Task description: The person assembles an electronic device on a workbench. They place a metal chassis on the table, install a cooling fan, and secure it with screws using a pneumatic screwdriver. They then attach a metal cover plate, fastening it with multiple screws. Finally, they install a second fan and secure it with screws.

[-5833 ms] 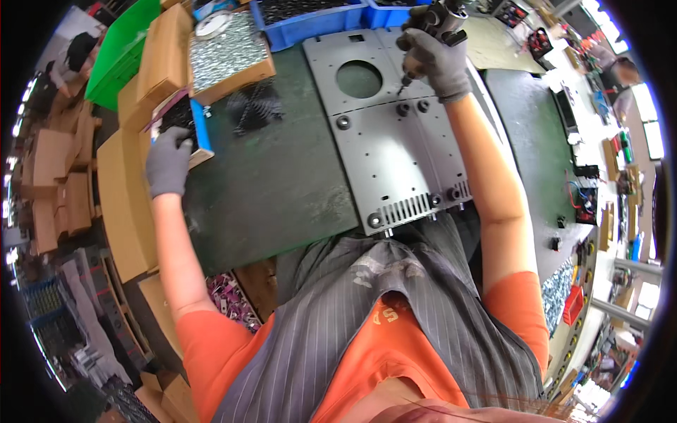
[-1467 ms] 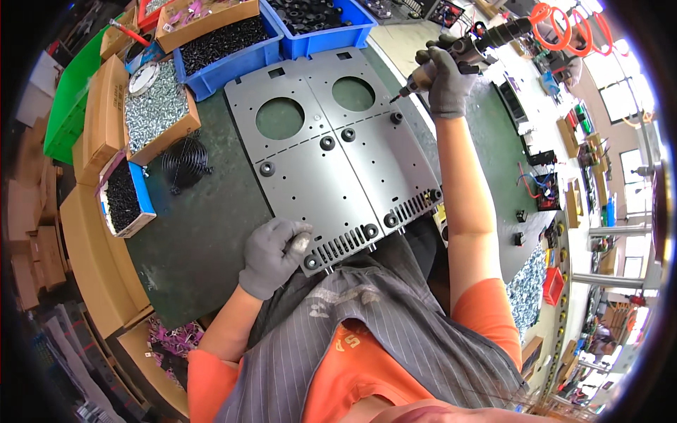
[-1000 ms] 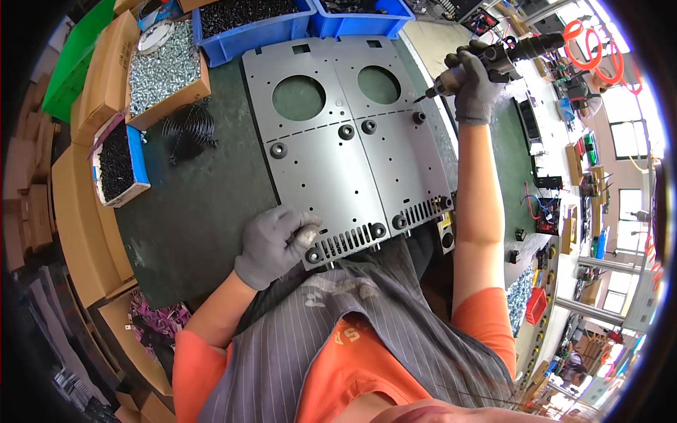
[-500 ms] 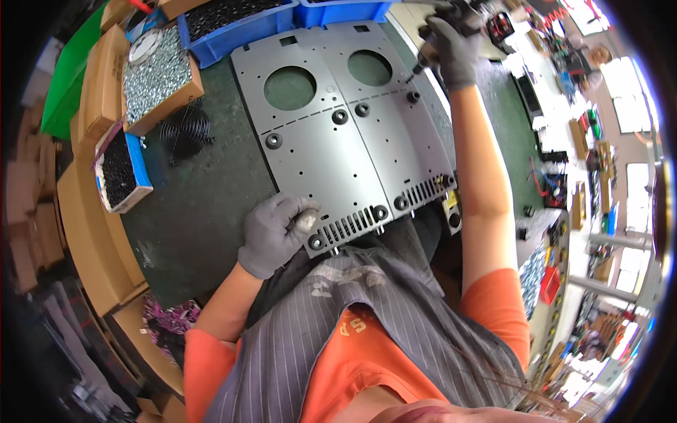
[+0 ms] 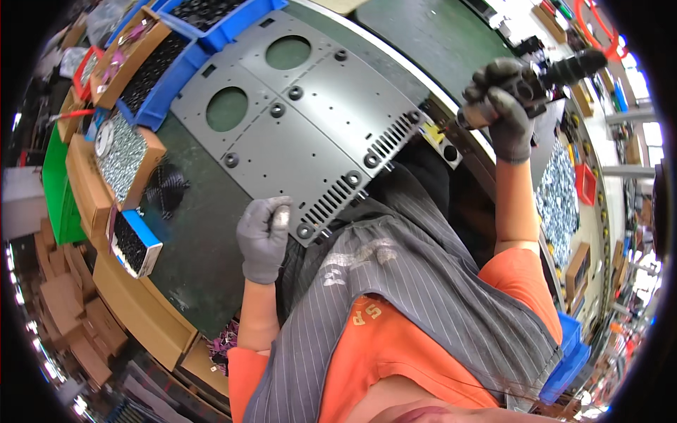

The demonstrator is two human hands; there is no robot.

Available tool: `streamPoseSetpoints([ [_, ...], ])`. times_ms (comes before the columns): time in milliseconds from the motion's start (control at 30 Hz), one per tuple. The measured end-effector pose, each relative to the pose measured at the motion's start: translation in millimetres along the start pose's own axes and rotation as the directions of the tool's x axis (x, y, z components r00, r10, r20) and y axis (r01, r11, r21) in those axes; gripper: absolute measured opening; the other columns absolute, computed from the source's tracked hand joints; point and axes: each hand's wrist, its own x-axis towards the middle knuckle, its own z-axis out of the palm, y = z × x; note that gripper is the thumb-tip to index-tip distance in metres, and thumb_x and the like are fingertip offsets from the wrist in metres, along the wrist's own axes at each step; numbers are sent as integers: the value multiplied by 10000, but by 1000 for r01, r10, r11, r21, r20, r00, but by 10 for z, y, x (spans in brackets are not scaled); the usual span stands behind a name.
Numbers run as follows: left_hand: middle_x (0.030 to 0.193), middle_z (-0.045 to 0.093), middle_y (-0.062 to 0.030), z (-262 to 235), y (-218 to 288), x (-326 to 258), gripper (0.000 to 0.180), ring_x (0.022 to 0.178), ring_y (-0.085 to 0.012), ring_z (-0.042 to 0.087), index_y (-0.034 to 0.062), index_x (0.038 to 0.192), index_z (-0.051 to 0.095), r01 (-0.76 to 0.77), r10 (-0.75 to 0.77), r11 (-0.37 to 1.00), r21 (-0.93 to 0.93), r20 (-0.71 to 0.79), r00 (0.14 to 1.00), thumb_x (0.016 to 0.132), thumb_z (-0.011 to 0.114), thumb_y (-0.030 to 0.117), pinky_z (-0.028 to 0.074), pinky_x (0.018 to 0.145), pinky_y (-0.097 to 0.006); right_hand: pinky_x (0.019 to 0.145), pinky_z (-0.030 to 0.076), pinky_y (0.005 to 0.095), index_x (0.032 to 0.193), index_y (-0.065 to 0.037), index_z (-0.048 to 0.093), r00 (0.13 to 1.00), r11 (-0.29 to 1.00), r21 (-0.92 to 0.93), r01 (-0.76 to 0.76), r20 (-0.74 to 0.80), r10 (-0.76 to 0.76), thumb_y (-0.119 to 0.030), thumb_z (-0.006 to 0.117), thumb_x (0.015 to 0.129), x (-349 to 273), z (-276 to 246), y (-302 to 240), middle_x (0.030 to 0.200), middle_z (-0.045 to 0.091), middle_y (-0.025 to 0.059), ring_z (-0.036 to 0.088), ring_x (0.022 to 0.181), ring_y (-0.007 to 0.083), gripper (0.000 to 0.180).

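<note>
Two grey sheet-metal panels lie side by side on the dark green table, each with a round cut-out, slots along the near edge and black round feet. My left hand, in a grey glove, is closed beside the near left corner of the panels; what its curled fingers hold, if anything, is hidden. Off the panels' right side, my gloved right hand grips a dark power screwdriver, its nose pointing left toward the near right corner. Screw ends stick out below the near edge.
Blue bins of black parts stand beyond the panels. On the left are a cardboard box of silvery screws, a small box of black screws and a black fan guard. More screws lie at the right.
My right hand has brought the screwdriver from the panels' far right edge nearer me and out to the right. The view has turned, so the panels appear slanted. My left hand stays closed.
</note>
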Motion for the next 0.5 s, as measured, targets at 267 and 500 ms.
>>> streamPoseSetpoints([
  [267, 856, 659, -75, 42, -28, -42, 138, 798, -186, 634, 27, 926, 677, 13, -13, 997, 81, 0, 1000, 876, 628, 146, 500, 737, -295, 801, 539, 361, 1083, 3, 542, 945, 996, -93, 14, -324, -44, 45, 612, 756, -834, -727, 538, 977, 622, 151, 657, 849, 227, 337],
  [500, 882, 666, -71, 74, -46, -64, 121, 813, -185, 635, 35, 931, 680, 1, 5, 989, 146, -40, 999, 879, 622, 128, 500, 750, -297, 772, 515, 283, 1016, 27, 618, 983, 894, -447, 33, -147, -110, -13, 670, 758, -832, -658, 755, 914, 665, 93, 640, 829, 132, 267],
])
